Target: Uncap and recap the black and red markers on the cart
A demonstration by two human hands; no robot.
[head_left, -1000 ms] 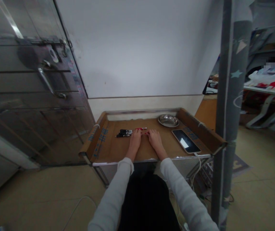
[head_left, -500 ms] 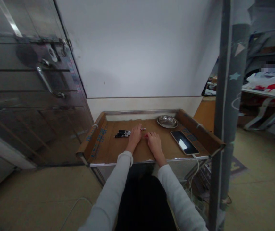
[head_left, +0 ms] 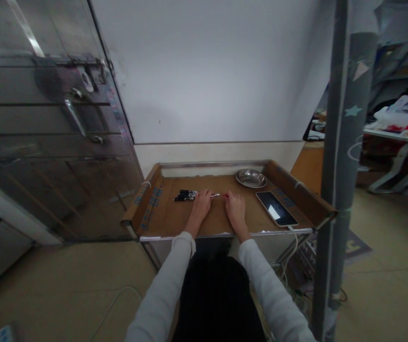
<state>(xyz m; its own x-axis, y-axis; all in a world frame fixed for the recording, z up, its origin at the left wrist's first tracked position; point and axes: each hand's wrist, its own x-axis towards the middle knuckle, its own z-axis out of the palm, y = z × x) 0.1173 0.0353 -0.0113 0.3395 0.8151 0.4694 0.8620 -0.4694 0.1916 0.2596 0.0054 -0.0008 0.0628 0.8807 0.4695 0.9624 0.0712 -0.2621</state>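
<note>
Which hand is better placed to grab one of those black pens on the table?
Probably the left hand: it rests right beside the black pens, while the right hand sits farther off, nearer the phone.

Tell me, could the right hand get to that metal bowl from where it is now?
Probably yes. The right hand rests on the tray, and the metal bowl sits just beyond it with only bare cardboard between. The phone lies off to the side.

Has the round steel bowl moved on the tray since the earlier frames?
No. The round steel bowl sits in the same back right corner of the cardboard-lined tray, just behind the black phone.
</note>
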